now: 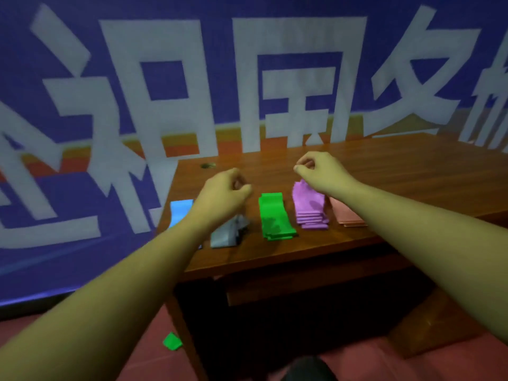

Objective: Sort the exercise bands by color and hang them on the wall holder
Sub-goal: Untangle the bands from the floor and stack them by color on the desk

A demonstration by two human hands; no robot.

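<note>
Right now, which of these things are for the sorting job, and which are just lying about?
For the job:
blue bands
grey bands
green bands
purple bands
pink bands
green piece on the floor, probably a dropped band

Just there:
wooden table
blue banner with white letters

No wall holder shows in this view.

The table (398,171) is bare wood behind the row of stacks and on its whole right side, up to the banner (165,78). In front stand the blue stack (180,213), grey stack (226,235), green stack (275,215), purple stack (309,210) and pink stack (346,214), with narrow gaps between them.
</note>
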